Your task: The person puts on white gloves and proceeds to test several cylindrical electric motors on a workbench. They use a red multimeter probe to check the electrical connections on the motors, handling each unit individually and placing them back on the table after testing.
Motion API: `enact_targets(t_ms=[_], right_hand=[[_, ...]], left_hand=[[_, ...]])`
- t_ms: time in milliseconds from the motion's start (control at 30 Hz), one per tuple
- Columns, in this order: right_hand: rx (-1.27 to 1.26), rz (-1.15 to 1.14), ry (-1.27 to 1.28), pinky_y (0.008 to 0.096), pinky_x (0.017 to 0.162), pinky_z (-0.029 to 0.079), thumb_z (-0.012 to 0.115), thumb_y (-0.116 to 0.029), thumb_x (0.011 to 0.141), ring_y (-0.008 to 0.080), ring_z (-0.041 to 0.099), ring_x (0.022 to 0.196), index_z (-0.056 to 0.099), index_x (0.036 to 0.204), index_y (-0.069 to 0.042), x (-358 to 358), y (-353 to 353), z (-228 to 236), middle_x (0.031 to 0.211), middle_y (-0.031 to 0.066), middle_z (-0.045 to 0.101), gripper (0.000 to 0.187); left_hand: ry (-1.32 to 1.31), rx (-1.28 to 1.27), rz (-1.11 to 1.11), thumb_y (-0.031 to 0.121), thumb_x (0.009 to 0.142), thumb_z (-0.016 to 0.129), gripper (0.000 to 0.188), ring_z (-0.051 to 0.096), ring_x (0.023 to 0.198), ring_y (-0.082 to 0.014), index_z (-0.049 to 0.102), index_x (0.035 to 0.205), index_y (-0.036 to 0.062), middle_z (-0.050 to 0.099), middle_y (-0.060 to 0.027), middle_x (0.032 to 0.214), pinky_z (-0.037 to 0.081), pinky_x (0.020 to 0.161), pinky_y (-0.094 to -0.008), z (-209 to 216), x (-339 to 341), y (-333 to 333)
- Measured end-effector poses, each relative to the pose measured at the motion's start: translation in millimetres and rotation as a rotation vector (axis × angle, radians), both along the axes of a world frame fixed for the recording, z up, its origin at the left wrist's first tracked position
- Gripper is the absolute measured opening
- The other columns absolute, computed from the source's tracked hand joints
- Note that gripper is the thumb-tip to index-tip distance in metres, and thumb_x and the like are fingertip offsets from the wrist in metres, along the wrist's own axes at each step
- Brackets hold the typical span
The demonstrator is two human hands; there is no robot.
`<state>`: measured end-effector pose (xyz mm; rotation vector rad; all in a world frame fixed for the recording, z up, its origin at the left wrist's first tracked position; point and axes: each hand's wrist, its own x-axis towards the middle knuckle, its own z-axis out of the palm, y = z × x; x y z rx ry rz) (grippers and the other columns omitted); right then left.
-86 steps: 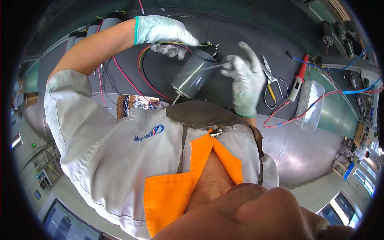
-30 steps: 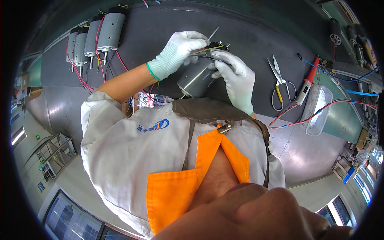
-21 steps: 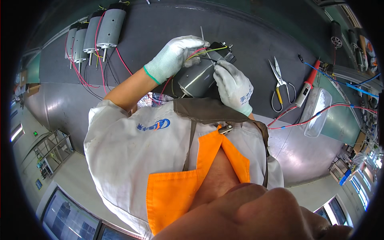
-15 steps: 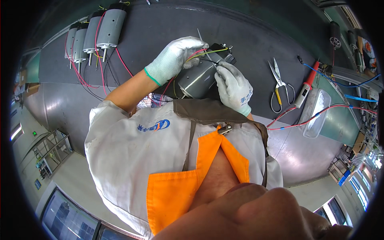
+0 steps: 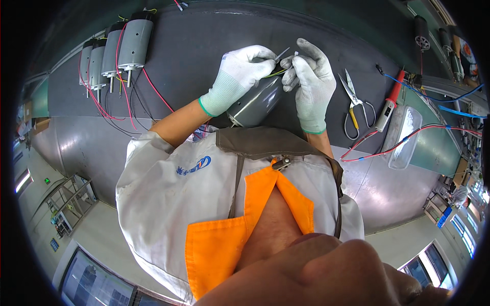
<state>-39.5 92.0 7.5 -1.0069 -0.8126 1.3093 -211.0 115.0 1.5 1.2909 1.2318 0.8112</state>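
A grey cylindrical motor [image 5: 255, 106] lies tilted on the dark bench mat in front of me, its upper end hidden behind my hands. Above its left side, my gloved left hand [image 5: 244, 72] is closed in a pinch on a thin pale strip [image 5: 282, 53]. A yellow-green wire [image 5: 276, 74] runs out between the hands, just below the left fingertips. My gloved right hand [image 5: 312, 76], raised at the motor's right, has thumb and finger closed around a small white piece [image 5: 296, 53]. Whether that piece belongs to the strip, I cannot tell.
Several grey motors [image 5: 135, 43] with red and black leads stand at the left. Right of my hands lie scissors [image 5: 352, 99] with a yellow grip, a red-and-white hand tool [image 5: 389, 108] on a cord, and a clear plastic tray [image 5: 403, 145]. A blue cable [image 5: 434, 99] crosses the far right.
My right hand has let go of the black lead and risen to the left fingertips, now pinching a small white piece. My left hand has moved slightly; the strip now points up and right.
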Motion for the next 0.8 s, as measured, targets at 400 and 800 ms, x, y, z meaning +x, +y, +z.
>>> enact_targets(t_ms=[400,800], right_hand=[[-0.003,0.025,0.014,0.0198,0.048,0.047,0.057,-0.001,0.098,0.0073,0.060,0.059,0.049,0.139,0.008,2.6,-2.1,2.4,0.084,0.0131,0.071,0.043],[-0.070,0.155,-0.066,0.0201,0.048,0.046,0.059,-0.003,0.098,0.0070,0.058,0.056,0.057,0.135,0.007,24.1,2.4,6.3,0.080,0.0096,0.070,0.039]], left_hand=[[0.237,0.199,-0.130,0.020,0.094,0.067,0.025,0.063,0.073,-0.0039,0.074,0.111,0.0027,0.074,-0.0039,0.089,0.053,0.066,-0.0240,9.4,0.8,2.8],[0.030,0.164,-0.052,0.015,0.094,0.067,0.023,0.062,0.073,-0.0026,0.074,0.111,0.0020,0.075,-0.0023,0.089,0.050,0.064,-0.0208,0.8,17.1,5.5]])
